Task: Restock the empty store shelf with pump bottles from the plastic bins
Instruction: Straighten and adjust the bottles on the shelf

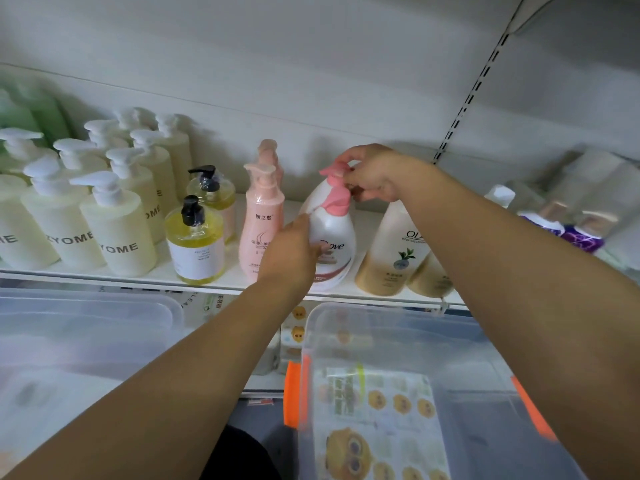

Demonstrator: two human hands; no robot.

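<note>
Bottles (334,237), two, held by left hand (291,252), right hand (375,176).

Slotted upright (465,105) climbs the back wall (311,64); wrapped packs (588,183) sit far right; sticker sheet (377,410) below.

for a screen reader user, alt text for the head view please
On a store shelf, the left hand touches a white, pink-topped bottle while the right hand pinches the pink pump of another behind it. More pump bottles stand alongside; clear bins sit below.
</note>
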